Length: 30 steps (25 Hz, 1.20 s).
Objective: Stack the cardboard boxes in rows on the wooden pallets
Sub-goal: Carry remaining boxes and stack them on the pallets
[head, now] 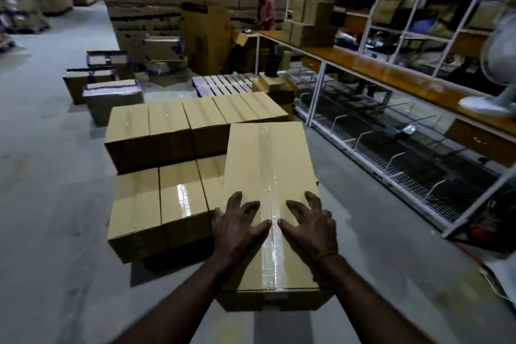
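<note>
**Both hands flat on the top box**

Left hand (237, 220) and right hand (310, 220) lie side by side, fingers spread, pressing the taped box (268, 165). It sits at the stack's (167, 148) four o'clock corner. At one o'clock, a person (265, 8) stands by the counter (363, 70).

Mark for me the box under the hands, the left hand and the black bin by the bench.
box under the hands (268, 153): head view, on its bare taped top.
left hand (237, 220): head view, back of the hand.
black bin (271, 65): head view, its side wall.
</note>
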Each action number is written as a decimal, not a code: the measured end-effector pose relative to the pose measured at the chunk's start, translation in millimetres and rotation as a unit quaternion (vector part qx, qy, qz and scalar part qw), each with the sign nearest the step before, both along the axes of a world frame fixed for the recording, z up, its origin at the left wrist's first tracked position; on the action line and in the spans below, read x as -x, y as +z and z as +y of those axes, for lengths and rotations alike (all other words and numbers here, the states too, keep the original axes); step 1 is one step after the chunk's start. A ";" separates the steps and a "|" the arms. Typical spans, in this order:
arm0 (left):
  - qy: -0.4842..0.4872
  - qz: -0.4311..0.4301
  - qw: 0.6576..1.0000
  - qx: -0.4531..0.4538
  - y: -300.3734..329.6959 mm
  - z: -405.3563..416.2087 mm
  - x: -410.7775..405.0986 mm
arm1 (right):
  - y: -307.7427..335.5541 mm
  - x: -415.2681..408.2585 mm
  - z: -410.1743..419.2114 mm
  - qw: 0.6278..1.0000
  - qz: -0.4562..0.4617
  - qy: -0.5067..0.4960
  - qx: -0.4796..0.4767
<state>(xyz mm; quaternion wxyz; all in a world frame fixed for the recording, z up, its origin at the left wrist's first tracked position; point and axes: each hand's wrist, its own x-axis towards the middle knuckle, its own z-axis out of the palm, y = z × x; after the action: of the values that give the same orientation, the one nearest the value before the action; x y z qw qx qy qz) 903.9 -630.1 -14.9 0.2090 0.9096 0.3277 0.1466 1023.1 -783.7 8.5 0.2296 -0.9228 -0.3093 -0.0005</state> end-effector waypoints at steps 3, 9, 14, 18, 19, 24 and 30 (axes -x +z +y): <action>-0.013 0.000 1.000 -0.001 -5.2 2.1 -63.5 | -9.3 -56.9 -0.9 1.000 0.011 -0.021 -0.006; -0.011 0.009 1.000 0.018 -30.5 42.3 -189.3 | -33.3 -177.2 35.7 0.999 0.026 -0.034 -0.011; -0.021 0.035 0.998 0.055 -41.0 71.2 -283.6 | -50.1 -273.1 67.3 0.998 0.044 -0.038 -0.004; -0.033 0.056 0.996 0.057 -54.3 97.8 -358.2 | -60.7 -343.7 88.6 0.997 0.057 -0.053 0.010; -0.032 0.057 0.996 0.062 -56.8 104.0 -378.2 | -62.0 -363.7 95.3 0.997 0.061 -0.053 0.009; -0.001 0.055 0.996 0.065 -82.4 125.3 -469.6 | -84.5 -467.9 128.2 0.997 0.071 -0.017 0.031; 0.081 0.076 0.991 0.075 -127.2 146.8 -606.7 | -143.8 -630.1 170.3 0.992 0.104 0.062 0.046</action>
<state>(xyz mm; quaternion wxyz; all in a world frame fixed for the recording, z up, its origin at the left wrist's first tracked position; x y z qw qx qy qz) 1510.6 -483.3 -142.1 0.2383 0.8704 0.4254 0.0685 1653.2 -613.4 -135.4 0.2178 -0.9063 -0.3403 0.1236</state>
